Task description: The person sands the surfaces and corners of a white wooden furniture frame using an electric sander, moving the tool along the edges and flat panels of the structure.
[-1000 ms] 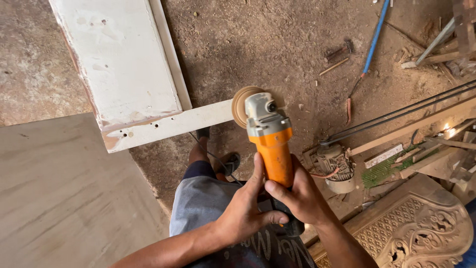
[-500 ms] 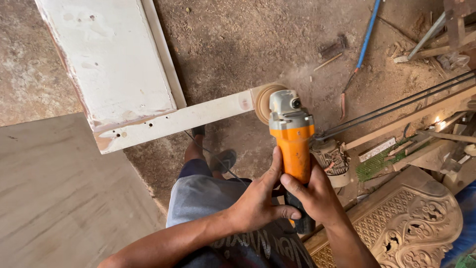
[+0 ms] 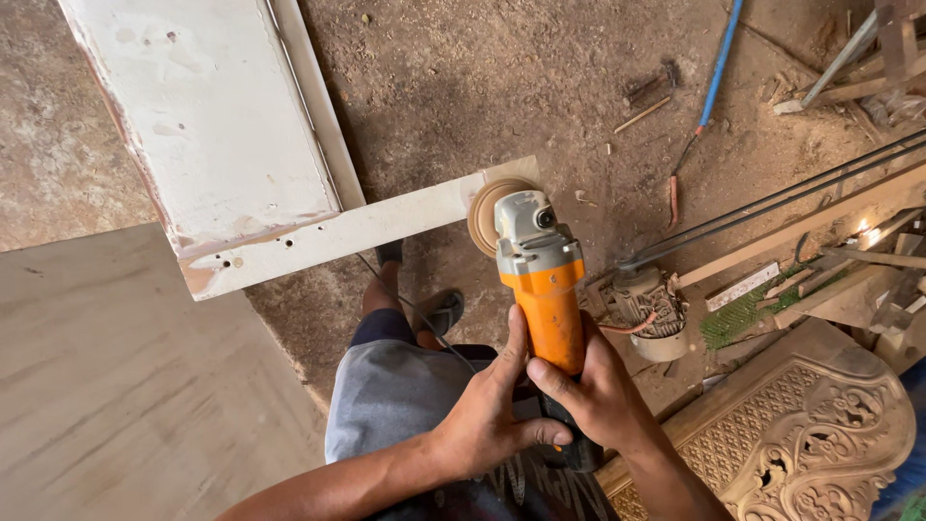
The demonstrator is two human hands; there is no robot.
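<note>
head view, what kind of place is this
Most likely a woodworking or furniture workshop: both hands hold an orange angle grinder against a white-painted wooden panel, a carved wooden piece lies nearby, and the dirt floor is littered with wood scraps.

Orange angle grinder (image 3: 542, 289) (disc down) against white board's (image 3: 347, 234) end.

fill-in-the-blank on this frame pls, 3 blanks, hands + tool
1. Both hands grip a sander whose body is coloured ____.
2. Its round disc sits at the end of a painted ____ rail.
3. The left hand and right hand grip the tool's ____ end.

Missing words: orange; white; rear
</note>
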